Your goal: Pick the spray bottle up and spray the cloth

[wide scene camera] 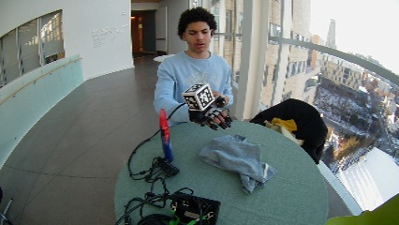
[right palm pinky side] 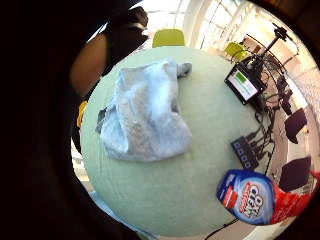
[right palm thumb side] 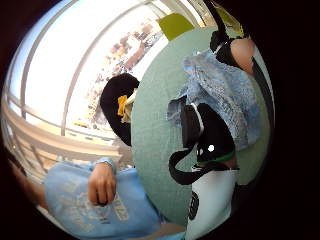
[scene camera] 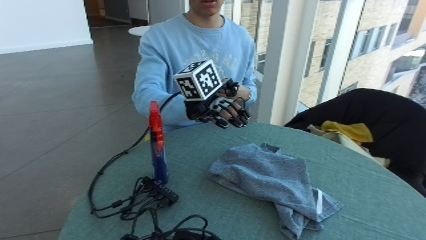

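A spray bottle (scene camera: 157, 145) with a blue body and a red trigger top stands upright near the table's left edge. A crumpled grey-blue cloth (scene camera: 266, 180) lies in the middle of the round green table (scene camera: 373, 200). My gloved right hand (scene camera: 223, 111) hovers above the far edge of the table, up and to the right of the bottle and apart from it. Its fingers hang loosely curled and hold nothing. The little finger side palm view looks down on the cloth (right palm pinky side: 145, 115) and the bottle (right palm pinky side: 250, 195). The thumb side palm view shows the cloth (right palm thumb side: 220, 87) past the glove's straps.
Black cables and a power strip (scene camera: 160, 192) lie at the bottle's foot. A black device with a screen (wide scene camera: 196, 208) sits at the table's near edge. A chair with a black jacket (scene camera: 373, 125) stands on the right. The bare hand (right palm thumb side: 101, 184) rests on the lap.
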